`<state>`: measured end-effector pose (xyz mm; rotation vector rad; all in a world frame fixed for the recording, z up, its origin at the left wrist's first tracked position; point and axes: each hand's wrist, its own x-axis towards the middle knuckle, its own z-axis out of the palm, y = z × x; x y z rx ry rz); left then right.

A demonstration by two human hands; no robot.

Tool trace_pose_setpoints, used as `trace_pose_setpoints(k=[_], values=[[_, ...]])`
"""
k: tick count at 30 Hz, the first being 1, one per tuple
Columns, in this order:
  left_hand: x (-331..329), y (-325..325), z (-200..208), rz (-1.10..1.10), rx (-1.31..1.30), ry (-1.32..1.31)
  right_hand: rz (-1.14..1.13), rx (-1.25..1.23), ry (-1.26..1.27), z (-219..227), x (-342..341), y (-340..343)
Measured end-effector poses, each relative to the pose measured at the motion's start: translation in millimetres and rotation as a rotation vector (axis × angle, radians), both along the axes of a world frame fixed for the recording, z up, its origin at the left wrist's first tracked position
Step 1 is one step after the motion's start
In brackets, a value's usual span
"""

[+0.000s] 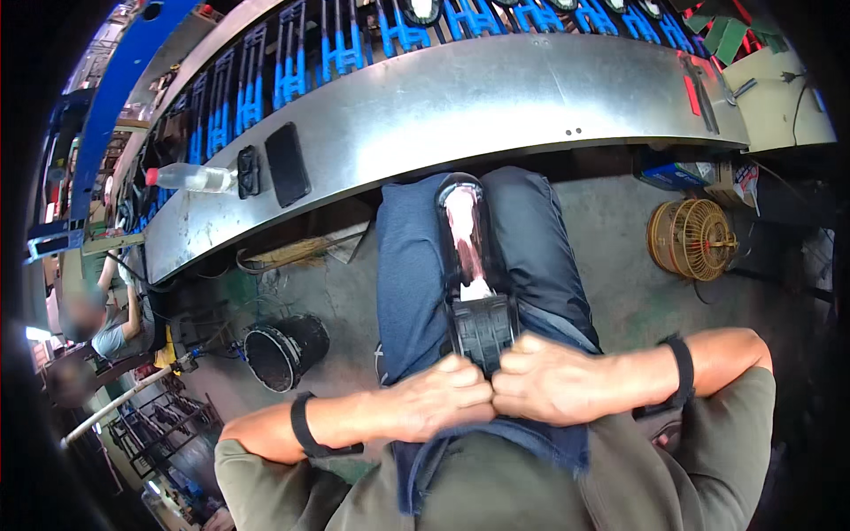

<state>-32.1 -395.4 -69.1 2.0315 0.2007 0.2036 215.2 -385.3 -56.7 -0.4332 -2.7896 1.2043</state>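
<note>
The left hand (450, 396) and right hand (551, 380) meet, fingers curled; blur hides whether they grip anything. Just ahead of them, between the thighs, lies a black shoe (469, 265). Far beyond the right hand, a blue box (671, 173) bears illegible pale markings.
</note>
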Motion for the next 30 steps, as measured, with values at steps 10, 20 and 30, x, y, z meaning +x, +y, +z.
trace_pose_setpoints(k=[10, 20, 30], values=[[7.6, 103.1, -19.4, 0.448, -0.076, -0.198, -0.473, -0.273, 0.468, -34.0, 23.4, 88.6], [25.3, 156.2, -43.1, 0.869, -0.622, -0.039, -0.955, -0.356, 0.282, -58.3, 4.2, 131.0], [28.0, 181.7, -41.9, 0.781, -0.246, 0.02, -1.151, -0.549, 0.329, -73.4, -0.9, 132.3]])
